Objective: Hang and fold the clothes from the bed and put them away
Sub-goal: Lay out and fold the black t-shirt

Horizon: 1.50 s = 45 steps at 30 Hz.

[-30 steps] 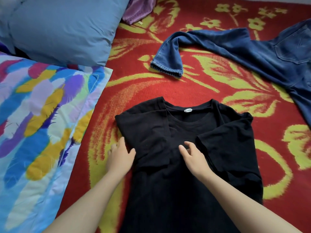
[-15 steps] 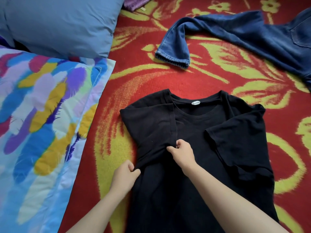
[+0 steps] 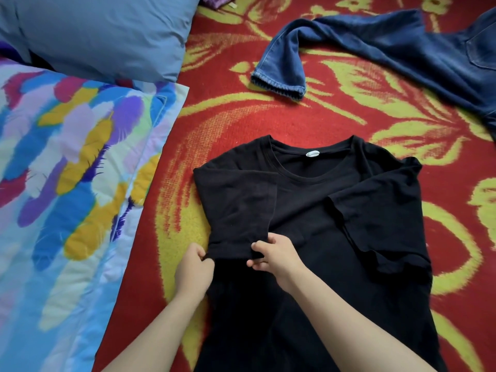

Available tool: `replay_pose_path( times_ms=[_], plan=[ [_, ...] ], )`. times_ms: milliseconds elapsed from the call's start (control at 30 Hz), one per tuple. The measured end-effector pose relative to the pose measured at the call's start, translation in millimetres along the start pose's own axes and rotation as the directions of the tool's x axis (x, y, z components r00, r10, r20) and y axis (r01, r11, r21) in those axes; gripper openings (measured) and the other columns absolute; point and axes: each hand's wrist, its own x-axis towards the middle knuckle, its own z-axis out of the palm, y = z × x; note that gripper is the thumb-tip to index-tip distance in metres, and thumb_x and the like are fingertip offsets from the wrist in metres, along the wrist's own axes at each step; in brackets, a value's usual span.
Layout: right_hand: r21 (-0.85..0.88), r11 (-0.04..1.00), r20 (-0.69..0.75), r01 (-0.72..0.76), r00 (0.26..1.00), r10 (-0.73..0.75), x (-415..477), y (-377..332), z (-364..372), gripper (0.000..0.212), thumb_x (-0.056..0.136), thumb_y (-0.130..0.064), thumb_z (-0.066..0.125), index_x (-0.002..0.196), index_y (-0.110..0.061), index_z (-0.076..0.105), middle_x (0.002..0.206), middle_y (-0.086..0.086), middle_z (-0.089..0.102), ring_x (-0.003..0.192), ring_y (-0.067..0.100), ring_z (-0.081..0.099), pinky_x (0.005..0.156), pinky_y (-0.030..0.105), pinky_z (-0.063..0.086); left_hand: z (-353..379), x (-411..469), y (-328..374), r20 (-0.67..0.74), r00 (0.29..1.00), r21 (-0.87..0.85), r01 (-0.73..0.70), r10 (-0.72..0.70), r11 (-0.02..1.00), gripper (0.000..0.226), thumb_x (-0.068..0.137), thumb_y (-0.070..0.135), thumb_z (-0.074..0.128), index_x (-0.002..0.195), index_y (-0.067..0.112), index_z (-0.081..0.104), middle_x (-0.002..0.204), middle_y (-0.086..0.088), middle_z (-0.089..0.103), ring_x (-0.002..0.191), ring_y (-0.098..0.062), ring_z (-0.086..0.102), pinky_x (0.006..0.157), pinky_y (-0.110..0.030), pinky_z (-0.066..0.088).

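A black T-shirt (image 3: pixel 308 210) lies face up on the red and yellow flowered bedspread (image 3: pixel 268 116), collar away from me, both sleeves folded in over the chest. My left hand (image 3: pixel 193 267) pinches the hem of the left sleeve at its outer corner. My right hand (image 3: pixel 276 255) pinches the same hem at its inner corner. A pair of blue jeans (image 3: pixel 389 52) lies spread out beyond the shirt at the upper right, one leg bent towards the middle.
A blue pillow (image 3: pixel 94 33) sits at the upper left. A quilt with a coloured feather print (image 3: pixel 67 183) covers the left side. A bit of purple cloth (image 3: pixel 214 1) shows at the top edge.
Both hands moved from pressing flat on the shirt to pinching the left sleeve's hem. The hem now sits lower and straighter. The view has shifted nearer.
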Motion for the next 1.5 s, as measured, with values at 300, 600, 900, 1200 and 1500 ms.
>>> replay_pose_path(
  times_ms=[300, 600, 900, 1200, 1500],
  plan=[
    [0.114, 0.991, -0.026, 0.077, 0.997, -0.074, 3, -15, 7, 0.007, 0.091, -0.006, 0.050, 0.092, -0.011, 0.055, 0.089, 0.006, 0.064, 0.058, 0.011, 0.065, 0.055, 0.019, 0.049, -23, -3, 18, 0.563, 0.825, -0.779, 0.509, 0.051, 0.365, 0.026, 0.095, 0.013, 0.042, 0.101, 0.002, 0.065, 0.093, -0.013, 0.071, 0.075, -0.024, 0.070, 0.067, -0.033, 0.056],
    [0.075, 0.987, -0.027, 0.143, 0.990, -0.141, 0, 4, 12, 0.016, 0.087, 0.000, 0.053, 0.075, -0.010, 0.056, 0.080, 0.012, 0.056, 0.061, 0.014, 0.058, 0.058, 0.022, 0.051, -34, -1, -40, -0.197, 0.581, 0.602, -0.564, 0.790, 0.565, 0.038, 0.080, 0.017, 0.043, 0.095, -0.001, 0.073, 0.036, -0.005, 0.044, 0.025, -0.024, 0.042, 0.029, -0.021, 0.030],
    [-0.525, 0.831, -0.271, 0.183, 0.889, -0.368, 4, 40, -9, 0.029, 0.095, -0.026, 0.050, 0.121, -0.014, 0.052, 0.082, -0.011, 0.056, 0.089, 0.022, 0.062, 0.086, 0.033, 0.047, 14, -27, -46, 0.216, 0.973, -0.216, -0.032, 0.080, 0.976, 0.034, 0.094, 0.029, 0.052, 0.065, 0.015, 0.042, 0.064, 0.004, 0.046, 0.069, -0.019, 0.048, 0.064, -0.034, 0.034],
    [-0.981, 0.158, -0.055, 0.114, 0.618, -0.784, -86, 153, -103, 0.021, 0.078, -0.020, 0.069, 0.092, -0.005, 0.067, 0.087, 0.009, 0.061, 0.078, 0.026, 0.057, 0.051, 0.033, 0.051, 34, -96, -91, 0.025, 0.994, 0.370, -0.106, 0.104, 0.923, 0.069, 0.084, 0.052, 0.058, 0.138, 0.014, 0.036, 0.125, -0.006, 0.052, 0.116, -0.025, 0.049, 0.089, -0.038, 0.042],
    [-0.960, 0.136, -0.278, -0.246, 0.757, -0.592, -179, 276, -197, 0.047, 0.095, -0.050, 0.034, 0.117, -0.013, 0.052, 0.117, 0.025, 0.057, 0.108, 0.040, 0.049, 0.071, 0.049, 0.051, 82, -185, -177, 0.279, 0.813, 0.610, -0.561, 0.511, 0.560, 0.065, 0.025, 0.038, 0.095, 0.080, 0.009, 0.073, 0.082, -0.016, 0.063, 0.068, -0.032, 0.060, 0.049, -0.041, 0.048]
  ],
)
